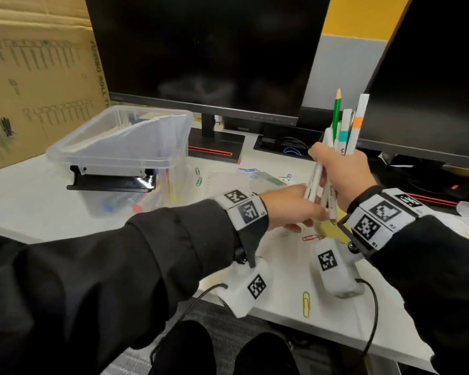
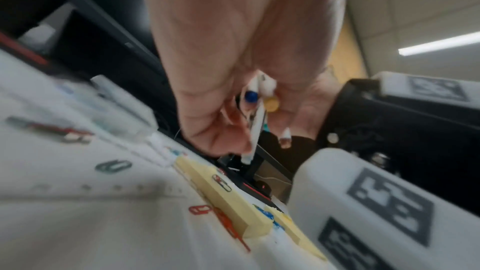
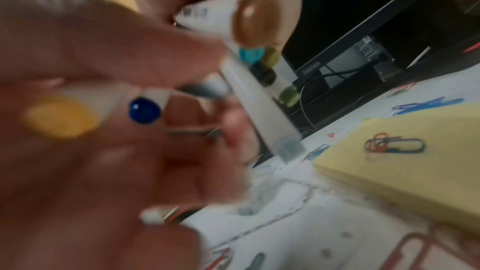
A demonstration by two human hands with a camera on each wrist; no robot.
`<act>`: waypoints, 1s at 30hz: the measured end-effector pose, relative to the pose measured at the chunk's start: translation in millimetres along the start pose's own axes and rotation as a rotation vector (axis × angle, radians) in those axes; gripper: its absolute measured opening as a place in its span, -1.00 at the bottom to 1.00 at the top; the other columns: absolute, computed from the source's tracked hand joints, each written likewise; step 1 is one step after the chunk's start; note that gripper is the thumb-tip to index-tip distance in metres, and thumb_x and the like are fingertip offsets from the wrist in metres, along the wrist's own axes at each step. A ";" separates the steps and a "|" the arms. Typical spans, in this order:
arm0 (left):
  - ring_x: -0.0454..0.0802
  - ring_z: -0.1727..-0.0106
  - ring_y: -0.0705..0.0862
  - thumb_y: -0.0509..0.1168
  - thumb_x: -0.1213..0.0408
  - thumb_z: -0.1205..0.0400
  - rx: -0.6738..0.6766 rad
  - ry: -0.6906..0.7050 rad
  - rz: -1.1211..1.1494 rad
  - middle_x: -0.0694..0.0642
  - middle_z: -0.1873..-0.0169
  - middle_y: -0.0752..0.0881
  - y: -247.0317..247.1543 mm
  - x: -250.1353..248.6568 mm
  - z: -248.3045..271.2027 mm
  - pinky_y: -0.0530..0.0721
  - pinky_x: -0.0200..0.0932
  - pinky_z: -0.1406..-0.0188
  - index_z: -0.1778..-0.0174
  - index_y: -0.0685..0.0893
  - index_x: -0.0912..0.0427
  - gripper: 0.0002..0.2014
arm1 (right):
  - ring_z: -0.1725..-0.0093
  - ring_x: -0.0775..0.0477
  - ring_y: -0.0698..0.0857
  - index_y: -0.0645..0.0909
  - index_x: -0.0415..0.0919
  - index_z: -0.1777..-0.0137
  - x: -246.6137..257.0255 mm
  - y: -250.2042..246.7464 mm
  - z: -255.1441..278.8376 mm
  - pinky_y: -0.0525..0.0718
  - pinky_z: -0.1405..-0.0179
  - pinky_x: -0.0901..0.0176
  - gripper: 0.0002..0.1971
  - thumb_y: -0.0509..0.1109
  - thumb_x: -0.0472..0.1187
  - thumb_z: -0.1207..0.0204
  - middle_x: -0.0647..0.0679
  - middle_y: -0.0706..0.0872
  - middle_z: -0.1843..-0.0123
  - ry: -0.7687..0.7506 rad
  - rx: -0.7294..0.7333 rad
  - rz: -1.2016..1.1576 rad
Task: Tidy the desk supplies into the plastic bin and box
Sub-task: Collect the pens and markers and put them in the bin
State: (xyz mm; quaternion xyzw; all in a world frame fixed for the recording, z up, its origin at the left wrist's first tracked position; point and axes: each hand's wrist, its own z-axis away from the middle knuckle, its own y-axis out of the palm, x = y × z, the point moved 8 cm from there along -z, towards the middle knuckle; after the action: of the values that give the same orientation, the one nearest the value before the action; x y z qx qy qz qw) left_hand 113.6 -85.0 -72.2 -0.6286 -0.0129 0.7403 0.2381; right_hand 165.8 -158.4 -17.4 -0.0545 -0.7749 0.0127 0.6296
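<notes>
Right hand (image 1: 344, 174) clamps pen bundle (image 1: 333, 158), centre right | left hand (image 1: 290, 205) fingers curled on lower ends | square ends, then carry to plastic bin (image 1: 114, 155), upper left.

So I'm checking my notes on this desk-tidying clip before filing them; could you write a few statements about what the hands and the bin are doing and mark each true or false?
1. The right hand grips a bundle of white pens and pencils. True.
2. The left hand rests flat on the desk, away from the bundle. False: it touches the bundle's lower ends.
3. The clear plastic bin stands left of the hands. True.
4. The green pencil lies on the desk. False: it stands up in the bundle.
5. A yellow-green paper clip lies near the desk's front edge. True.
</notes>
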 end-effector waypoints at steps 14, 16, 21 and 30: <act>0.07 0.24 0.70 0.11 0.82 -0.48 0.020 -0.003 0.604 0.23 0.21 0.68 -16.9 -10.2 6.1 0.77 -0.25 0.35 -0.16 0.60 0.35 -0.56 | 0.37 0.08 0.68 0.56 -0.17 0.17 0.5 42.3 17.6 0.75 0.35 0.28 -0.93 0.41 -0.28 -0.46 -0.06 0.65 0.33 0.111 0.192 -0.235; 0.07 0.17 0.68 0.12 0.83 -0.47 -0.018 0.007 0.624 0.21 0.16 0.67 -21.9 -10.1 6.4 0.77 -0.25 0.34 -0.28 0.55 0.31 -0.48 | 0.42 0.10 0.70 0.57 -0.18 0.20 -3.7 43.2 20.0 0.75 0.36 0.30 -0.93 0.40 -0.29 -0.49 -0.05 0.68 0.36 0.134 0.224 -0.231; 0.02 0.13 0.69 0.22 0.76 -0.48 -0.052 -0.018 0.627 0.20 0.14 0.68 -28.3 -5.2 7.0 0.76 -0.22 0.17 -0.27 0.58 0.38 -0.55 | 0.12 -0.04 0.70 0.59 -0.18 0.18 -14.5 38.9 16.9 0.73 -0.02 0.05 -0.93 0.42 -0.21 -0.43 -0.05 0.70 0.24 0.193 0.222 -0.174; -0.09 0.47 0.57 0.36 0.50 -0.48 -0.071 0.026 0.144 0.08 0.41 0.61 -41.0 -27.5 20.9 0.64 -0.24 0.39 -0.02 0.58 0.21 -0.76 | 0.11 -0.06 0.70 0.57 -0.21 0.11 4.3 50.2 32.8 0.70 0.20 0.13 -0.95 0.36 -0.26 -0.46 -0.17 0.66 0.06 0.201 0.396 -0.207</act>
State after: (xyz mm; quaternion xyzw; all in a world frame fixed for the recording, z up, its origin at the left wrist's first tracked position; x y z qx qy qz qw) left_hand 110.5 -52.9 -29.3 -0.6454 0.0091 0.7464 0.1622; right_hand 136.3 -106.4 -24.4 0.1488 -0.6923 0.0941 0.6998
